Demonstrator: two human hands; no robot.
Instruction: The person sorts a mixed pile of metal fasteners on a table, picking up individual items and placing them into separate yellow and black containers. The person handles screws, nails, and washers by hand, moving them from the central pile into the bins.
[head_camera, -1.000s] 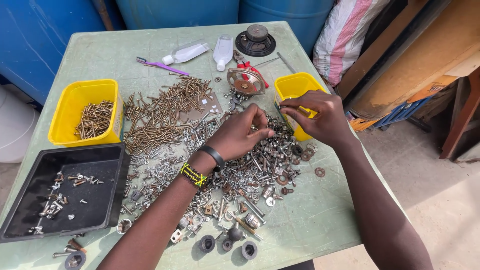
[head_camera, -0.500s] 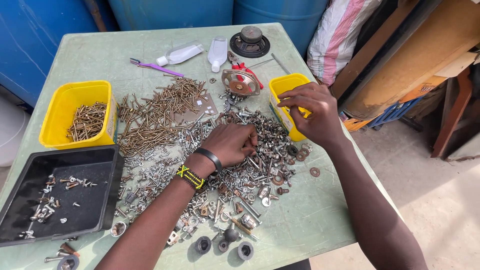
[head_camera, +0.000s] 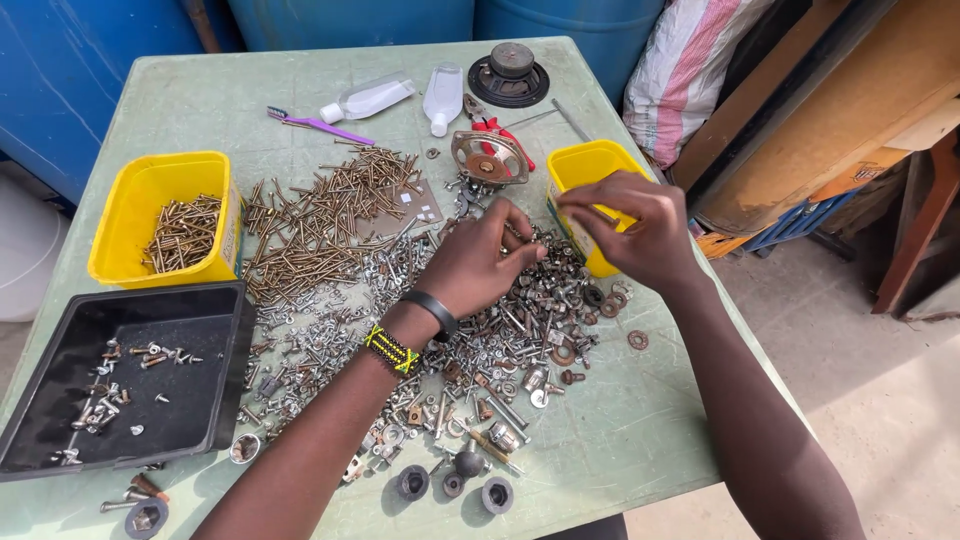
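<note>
Here, left hand (head_camera: 478, 262) pinches into the mixed hardware pile (head_camera: 500, 340) mid-surface, right hand (head_camera: 640, 232), fingers together, hovers at the right-edge yellow bin (head_camera: 585, 165); best lift one piece cleanly.

2 yellow tubs (head_camera: 165, 215) — black tray (head_camera: 120, 375) — on pale-green table (head_camera: 250, 85).

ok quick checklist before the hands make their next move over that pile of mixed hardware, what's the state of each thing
1. Left hand over the mixed hardware pile, fingers pinched together: ok.
2. What the left fingers hold: cannot tell, too small.
3. Right hand at the right yellow tub, fingers curled: ok; grasp cannot tell.
4. Left yellow tub holds brass-coloured screws only: ok.
5. Black tray holds a few silver pieces, upright on the table: ok.
6. Brass screws kept apart from the silver pieces: not ok, they mingle at the edge.
</note>
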